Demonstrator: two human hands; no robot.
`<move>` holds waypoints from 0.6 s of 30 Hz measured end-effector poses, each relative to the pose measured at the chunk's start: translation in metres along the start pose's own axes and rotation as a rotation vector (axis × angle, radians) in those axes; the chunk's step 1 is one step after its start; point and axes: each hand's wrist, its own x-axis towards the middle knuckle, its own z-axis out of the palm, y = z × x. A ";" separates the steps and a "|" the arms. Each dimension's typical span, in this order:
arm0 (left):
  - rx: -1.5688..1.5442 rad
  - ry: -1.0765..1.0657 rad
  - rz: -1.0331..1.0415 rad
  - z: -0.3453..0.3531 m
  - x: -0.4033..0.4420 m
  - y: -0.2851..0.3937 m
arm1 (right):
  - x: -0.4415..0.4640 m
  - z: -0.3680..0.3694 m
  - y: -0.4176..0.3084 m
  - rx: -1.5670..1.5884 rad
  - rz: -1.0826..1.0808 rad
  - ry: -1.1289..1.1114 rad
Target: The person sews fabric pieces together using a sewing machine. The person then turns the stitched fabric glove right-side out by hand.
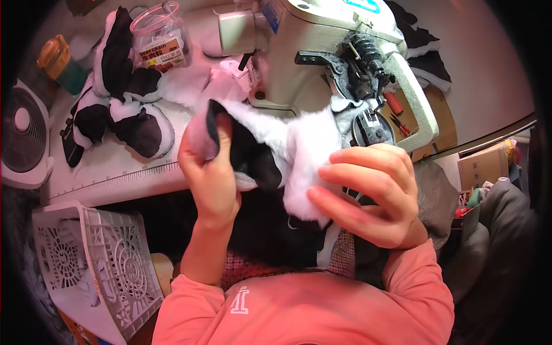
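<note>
Pale worktop with a ruler scale along its front edge is stretching beyond the left fingers, under pinkish light. Closest to the body, a furry black-and-white fabric piece is hanging between the two hands, its black part drooping over the lap and its white fluffy part running lengthwise from the machine side toward the body. The left hand is pinching a raised black flap with a pinkish underside, thumb closed over it. The right hand is lying nearer the white part, its fingers slightly parted and curved, tips touching the fur; whether its thumb is gripping underneath, I cannot tell. Just beyond the right fingers, a round metal disc is facing upward on a bulky cream-coloured sewing machine; whether the fur is touching the disc is unclear. Farther past the left fingers, more black-and-white furry pieces are lying heaped, with a clear jar with a pink rim standing behind them.
</note>
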 end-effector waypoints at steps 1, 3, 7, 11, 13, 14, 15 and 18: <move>-0.015 0.035 -0.020 -0.002 -0.002 0.005 | -0.001 0.001 0.000 0.008 -0.004 0.046; 0.362 -0.099 0.216 -0.009 -0.010 -0.002 | -0.001 0.002 0.000 0.042 0.002 0.058; 1.018 -0.105 0.957 0.016 -0.012 0.023 | 0.004 0.001 0.004 0.063 -0.010 0.084; 0.950 -0.580 1.116 0.021 -0.009 0.031 | 0.006 0.002 0.001 0.132 0.019 0.150; 0.831 -0.606 0.975 0.028 -0.014 0.027 | 0.004 0.000 0.001 0.174 0.017 0.149; 0.786 -0.580 0.966 0.030 -0.015 0.022 | 0.003 0.000 0.001 0.218 0.019 0.147; 0.784 -0.582 0.965 0.029 -0.015 0.018 | 0.002 -0.002 0.003 0.217 0.020 0.146; 0.472 -0.397 0.668 0.033 -0.020 0.003 | 0.005 -0.009 0.001 0.285 0.146 0.225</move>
